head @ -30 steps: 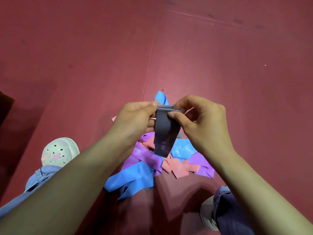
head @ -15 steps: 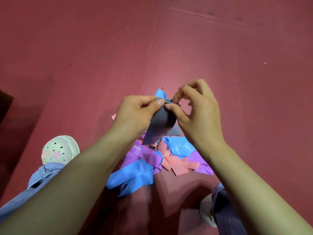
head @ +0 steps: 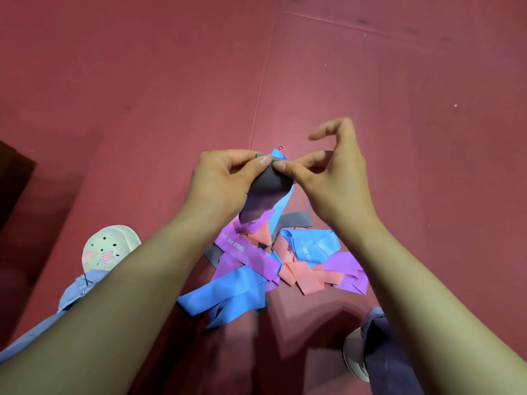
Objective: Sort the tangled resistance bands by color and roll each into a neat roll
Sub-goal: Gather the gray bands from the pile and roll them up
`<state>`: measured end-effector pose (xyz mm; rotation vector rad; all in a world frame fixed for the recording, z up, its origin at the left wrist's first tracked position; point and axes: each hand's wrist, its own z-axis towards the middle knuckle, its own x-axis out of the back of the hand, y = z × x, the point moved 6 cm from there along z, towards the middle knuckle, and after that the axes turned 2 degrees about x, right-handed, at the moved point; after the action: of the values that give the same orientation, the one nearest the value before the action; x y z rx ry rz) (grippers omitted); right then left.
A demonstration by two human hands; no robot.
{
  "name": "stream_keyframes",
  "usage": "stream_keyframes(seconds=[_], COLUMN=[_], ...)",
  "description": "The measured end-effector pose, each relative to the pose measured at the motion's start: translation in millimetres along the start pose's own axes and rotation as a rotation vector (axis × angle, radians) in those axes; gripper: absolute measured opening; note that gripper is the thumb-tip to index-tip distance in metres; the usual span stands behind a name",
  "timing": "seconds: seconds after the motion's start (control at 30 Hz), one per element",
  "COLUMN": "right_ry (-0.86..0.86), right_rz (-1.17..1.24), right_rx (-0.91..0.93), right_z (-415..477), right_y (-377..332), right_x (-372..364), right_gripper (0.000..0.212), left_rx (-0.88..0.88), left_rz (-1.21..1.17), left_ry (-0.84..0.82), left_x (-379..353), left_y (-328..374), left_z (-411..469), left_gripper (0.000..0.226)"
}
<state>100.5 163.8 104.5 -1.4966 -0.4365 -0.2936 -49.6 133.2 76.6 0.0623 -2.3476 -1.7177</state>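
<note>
I hold a dark grey band (head: 263,192) up over the pile, its top edge pinched between both thumbs and forefingers. My left hand (head: 222,181) grips its left side; my right hand (head: 333,178) pinches the right corner, the other fingers lifted and spread. The band's lower end hangs loose and curled. Below on the floor lies a tangle: blue bands (head: 228,295), a purple band (head: 245,252) printed "ONE DEGREE", salmon-pink bands (head: 302,277), another purple band (head: 348,269) and a grey band (head: 296,219).
The red mat floor (head: 142,95) has a seam (head: 262,81) running away from the pile. My left foot in a white clog (head: 108,249) stands at the left, my right shoe (head: 353,357) at the lower right. A dark object (head: 11,178) sits at the left edge.
The hanging part of the grey band has grown shorter as its top is rolled between my fingers. My right hand's outer fingers have lifted and spread.
</note>
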Motion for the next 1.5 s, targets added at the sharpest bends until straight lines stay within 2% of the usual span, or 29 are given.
stream_keyframes(seconds=[0.07, 0.13, 0.23, 0.37, 0.5, 0.57, 0.7, 0.87, 0.93, 1.03, 1.17, 1.23, 1.37, 1.5], right_ry=[-0.048, -0.126, -0.197, -0.128, -0.086, -0.065, -0.045, 0.016, 0.009, -0.062, -0.039, -0.041, 0.007, 0.029], right_rz=[0.039, 0.046, 0.100, 0.154, 0.133, 0.070, -0.056, -0.239, -0.268, -0.282, -0.253, -0.190, -0.145, -0.126], right_rx=[-0.048, -0.105, -0.289, -0.642, -0.801, -0.831, -0.844, -0.866, -0.905, -0.941, -0.936, -0.919, -0.977, -1.026], right_z=[4, 9, 17, 9, -4, -4, -1, -1, 0, -1, 0, 1, -1, -3], right_y=[8, 25, 73, 159, 235, 270, 313, 324, 323, 317, 313, 312, 316, 319], right_x=[-9, -22, -38, -50, -63, -68, -77, -75, -75, -79, -74, -79, -90, -97], right_gripper=[0.040, 0.027, 0.016, 0.008, 0.017, 0.018, 0.038, 0.053, 0.046, 0.022, 0.022, 0.013, 0.034, 0.036], left_rx=[0.024, 0.051, 0.133, 0.206, 0.235, 0.275, 0.318, 0.356, 0.349, 0.356, 0.360, 0.371, 0.420, 0.461], left_rz=[-0.008, -0.009, -0.020, -0.060, -0.014, -0.023, 0.029, 0.032, 0.035, 0.006, -0.017, -0.017, -0.023, -0.039], left_ry=[0.014, 0.040, 0.126, 0.159, 0.136, 0.141, 0.182, 0.155, 0.152, 0.161, 0.134, 0.130, 0.139, 0.139], left_x=[2, 3, 1, -16, -31, -36, -37, -37, -36, -33, -35, -35, -32, -30], left_y=[-12, -33, -74, -123, -161, -180, -204, -211, -206, -196, -189, -191, -200, -206], left_z=[5, 13, 25, 35, 48, 55, 56, 48, 47, 47, 44, 42, 36, 31], left_gripper=[0.013, 0.015, 0.012, 0.010, 0.014, 0.015, 0.017, 0.014, 0.014, 0.013, 0.014, 0.016, 0.019, 0.020])
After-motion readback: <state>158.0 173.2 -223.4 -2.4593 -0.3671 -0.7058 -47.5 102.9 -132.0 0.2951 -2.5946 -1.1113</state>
